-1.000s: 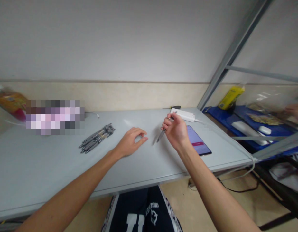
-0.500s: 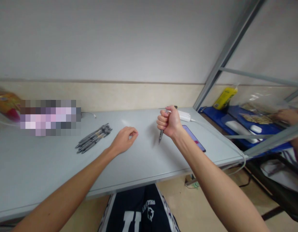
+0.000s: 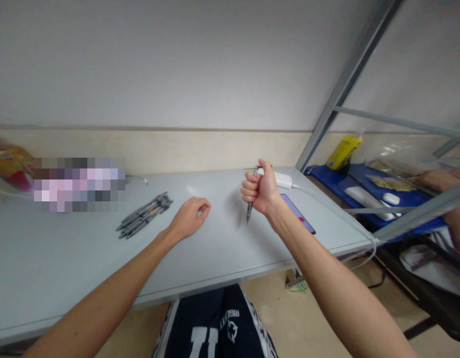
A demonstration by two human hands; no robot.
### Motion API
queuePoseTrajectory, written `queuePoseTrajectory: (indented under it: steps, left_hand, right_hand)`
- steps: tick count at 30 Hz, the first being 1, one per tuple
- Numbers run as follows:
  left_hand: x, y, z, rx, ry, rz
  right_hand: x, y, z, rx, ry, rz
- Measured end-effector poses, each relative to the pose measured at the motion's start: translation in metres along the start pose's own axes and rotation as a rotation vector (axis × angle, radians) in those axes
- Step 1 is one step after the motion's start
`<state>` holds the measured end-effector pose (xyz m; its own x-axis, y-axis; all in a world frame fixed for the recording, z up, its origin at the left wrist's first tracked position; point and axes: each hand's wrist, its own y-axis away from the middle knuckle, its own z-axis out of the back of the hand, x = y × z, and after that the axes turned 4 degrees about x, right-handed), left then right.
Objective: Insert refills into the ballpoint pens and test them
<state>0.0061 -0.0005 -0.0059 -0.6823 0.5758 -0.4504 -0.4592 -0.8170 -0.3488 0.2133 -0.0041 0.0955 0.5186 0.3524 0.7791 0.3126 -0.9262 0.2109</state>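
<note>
Left hand (image 3: 191,217): just short of twelve o'clock from the lap, fingers loosely curled, grip released.
Right hand (image 3: 260,189): at one o'clock, fist clenched around a grey pen (image 3: 249,211).
Held pen: runs through the fist, tip pointing down.
Pen pile (image 3: 145,216): on the desk (image 3: 218,251), nine o'clock of the left hand.
Phone (image 3: 300,216): four o'clock of the fist, partly hidden.
White block (image 3: 284,180): beyond the phone, cable trailing toward four o'clock.

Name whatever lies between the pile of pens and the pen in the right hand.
In the head view, the left hand lies between the pile of pens and the pen in the right hand, with desktop showing past it.
</note>
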Motion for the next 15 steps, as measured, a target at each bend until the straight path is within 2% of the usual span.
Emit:
queuePoseTrajectory:
  steps: [9,15]
  left_hand:
    - [-0.001,0.001,0.0,-0.003,-0.016,-0.024]
    - [0.0,0.002,-0.001,0.004,-0.014,-0.032]
  right_hand:
    - [-0.004,0.0,0.008,-0.002,0.015,0.0]
    - [-0.006,0.001,0.012,-0.066,0.033,-0.004]
